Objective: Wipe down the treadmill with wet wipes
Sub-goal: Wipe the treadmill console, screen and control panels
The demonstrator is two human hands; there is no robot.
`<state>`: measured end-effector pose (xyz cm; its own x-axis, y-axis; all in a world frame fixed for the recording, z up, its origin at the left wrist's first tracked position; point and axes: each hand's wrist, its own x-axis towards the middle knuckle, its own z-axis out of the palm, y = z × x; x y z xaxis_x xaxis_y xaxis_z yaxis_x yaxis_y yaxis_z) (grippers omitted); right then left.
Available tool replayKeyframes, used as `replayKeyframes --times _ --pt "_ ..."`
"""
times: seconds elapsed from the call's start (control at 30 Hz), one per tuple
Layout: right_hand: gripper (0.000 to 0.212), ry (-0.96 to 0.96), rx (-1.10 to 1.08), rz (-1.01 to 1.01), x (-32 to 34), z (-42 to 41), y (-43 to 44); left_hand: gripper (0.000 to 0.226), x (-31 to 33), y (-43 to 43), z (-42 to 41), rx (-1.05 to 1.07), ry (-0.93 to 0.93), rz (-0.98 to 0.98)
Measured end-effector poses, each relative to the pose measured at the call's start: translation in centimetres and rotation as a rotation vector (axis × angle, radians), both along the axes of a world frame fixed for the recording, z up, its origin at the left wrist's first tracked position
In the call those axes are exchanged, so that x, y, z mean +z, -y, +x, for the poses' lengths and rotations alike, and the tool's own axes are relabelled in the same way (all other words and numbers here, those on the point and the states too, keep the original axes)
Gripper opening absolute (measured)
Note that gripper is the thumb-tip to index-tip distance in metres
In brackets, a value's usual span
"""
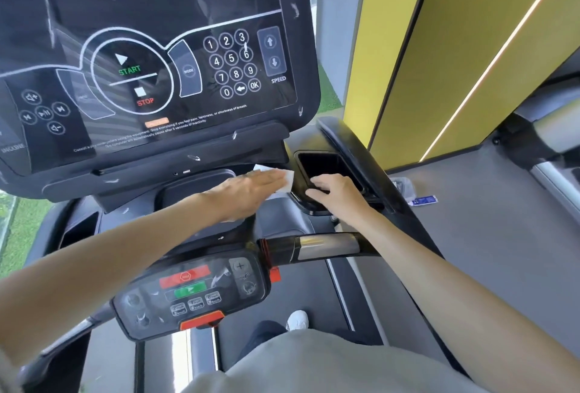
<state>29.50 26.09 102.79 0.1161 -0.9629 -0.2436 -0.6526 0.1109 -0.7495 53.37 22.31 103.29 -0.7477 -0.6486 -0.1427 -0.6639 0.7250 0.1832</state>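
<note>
**Wipe-down under way: surfaces and hazards**

Nearest the wearer, well below the glossy, flat black display panel (157, 63), sits a rounded black control pod (191, 292) with red and green keys. Just under the panel's lower right corner, the left hand (248, 187) lies flat, its grip wide. It presses a limp white wet wipe (288, 179) onto the matte black plastic ledge (188, 187). Right of that corner, the right hand (335, 193) rests on the rim of a black rectangular cup recess (317, 163), its grip loose and holding nothing.

Likely risks:
- The unpinched wipe may slip from under the palm.
- Moisture could seep into the small ports (185, 171) just beneath the panel.
- A stray upward stroke might touch the START key (129, 70).
</note>
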Motion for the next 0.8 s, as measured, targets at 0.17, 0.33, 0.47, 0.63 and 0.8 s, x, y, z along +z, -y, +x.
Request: replayKeyframes --times 0.17,0.33,0.47,0.63,0.8 --pt "0.034 -0.049 -0.053 0.009 -0.6 -1.4 -0.4 0.053 0.0 0.4 -5.6 -0.028 -0.085 -0.043" --pt "0.038 -0.024 -0.038 0.053 -0.4 -2.0 -1.1 0.064 0.3 0.5 -4.0 -0.177 -0.013 -0.013" --pt "0.041 -0.053 0.008 0.072 0.1 -1.9 -1.7 0.059 1.2 2.8 -4.8 -0.069 0.161 -0.161" --pt "0.042 -0.108 -0.063 0.052 -0.2 -2.5 -2.3 0.05 0.6 1.1 -6.2 -0.004 0.109 -0.114" --pt "0.042 -0.115 -0.118 0.047 -0.5 -3.2 -2.4 0.05 0.5 -1.7 -8.0 -0.057 0.209 -0.106"
